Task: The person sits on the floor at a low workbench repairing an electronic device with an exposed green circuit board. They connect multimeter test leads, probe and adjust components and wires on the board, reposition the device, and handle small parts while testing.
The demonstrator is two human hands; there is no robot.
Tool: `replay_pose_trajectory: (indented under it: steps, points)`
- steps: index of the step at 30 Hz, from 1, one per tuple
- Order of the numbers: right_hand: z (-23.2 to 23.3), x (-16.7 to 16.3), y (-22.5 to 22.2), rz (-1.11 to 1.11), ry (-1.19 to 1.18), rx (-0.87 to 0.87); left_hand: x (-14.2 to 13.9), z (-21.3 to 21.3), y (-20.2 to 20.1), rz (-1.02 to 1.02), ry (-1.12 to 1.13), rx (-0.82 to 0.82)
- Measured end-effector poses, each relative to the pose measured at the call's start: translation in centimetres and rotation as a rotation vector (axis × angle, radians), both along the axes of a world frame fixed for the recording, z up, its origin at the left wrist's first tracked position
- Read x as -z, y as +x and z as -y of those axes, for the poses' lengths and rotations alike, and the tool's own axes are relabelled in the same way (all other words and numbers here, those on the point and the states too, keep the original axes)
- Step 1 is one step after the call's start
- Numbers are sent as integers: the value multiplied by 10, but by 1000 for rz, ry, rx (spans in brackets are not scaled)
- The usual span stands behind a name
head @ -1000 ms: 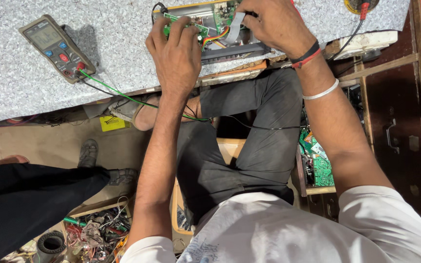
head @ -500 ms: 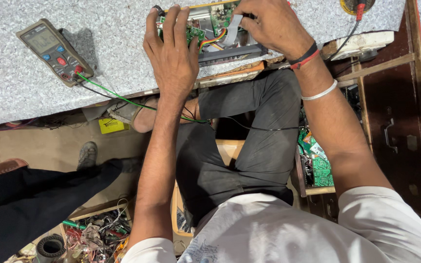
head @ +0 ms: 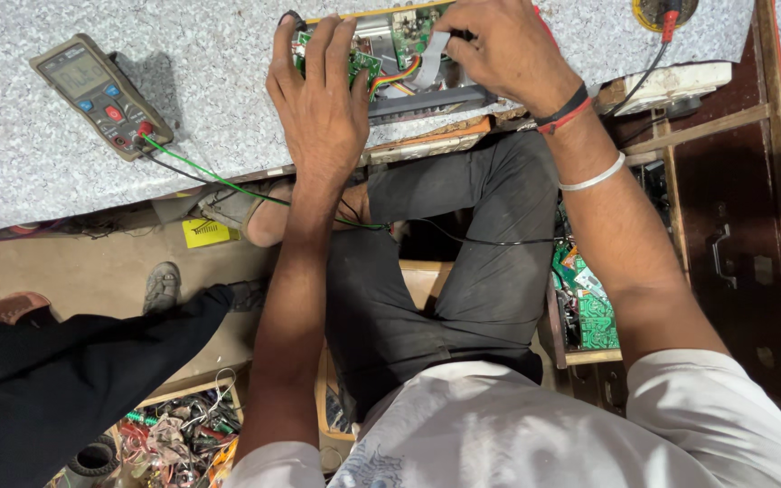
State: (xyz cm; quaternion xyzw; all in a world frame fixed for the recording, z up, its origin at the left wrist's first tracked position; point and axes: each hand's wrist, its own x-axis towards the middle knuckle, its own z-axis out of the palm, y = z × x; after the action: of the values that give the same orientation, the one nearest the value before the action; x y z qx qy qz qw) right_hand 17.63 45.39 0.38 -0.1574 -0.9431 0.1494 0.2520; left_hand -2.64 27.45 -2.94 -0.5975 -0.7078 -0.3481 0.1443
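Observation:
An opened electronic device with a green circuit board (head: pixel 397 47) lies on the speckled grey worktop (head: pixel 201 72) at the top middle. My left hand (head: pixel 320 90) rests flat over its left side, fingers spread on the board. My right hand (head: pixel 499 47) is on the right side, fingers pinched on a flat grey ribbon cable (head: pixel 428 61) beside coloured wires. A black and red band and a white bangle sit on my right wrist. The board's right part is hidden under that hand.
A grey multimeter (head: pixel 99 93) lies at the left with green and black leads trailing off the edge. A white power strip (head: pixel 671 83) is at the right. Below are my crossed legs, another person's dark-clothed leg (head: pixel 74 370), a box of scrap wires (head: pixel 178 434) and spare green boards (head: pixel 589 307).
The view has drifted slightly, so the device and both hands sit a bit lower in frame. The other person's leg has shifted further right. My hands stay on the device.

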Motion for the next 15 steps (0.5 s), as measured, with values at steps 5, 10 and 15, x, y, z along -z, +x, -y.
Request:
replay_pose_trajectory:
  steps: [5, 10, 15]
  points:
    - [-2, 4, -1, 48, 63, 0, 0, 0, 0, 11, -30, -7]
    - [-8, 11, -6, 128, 120, -7, -1, 1, 1, 14, -12, -2]
    - [-7, 8, -2, 95, 100, -20, -2, 1, 0, 12, -5, 8]
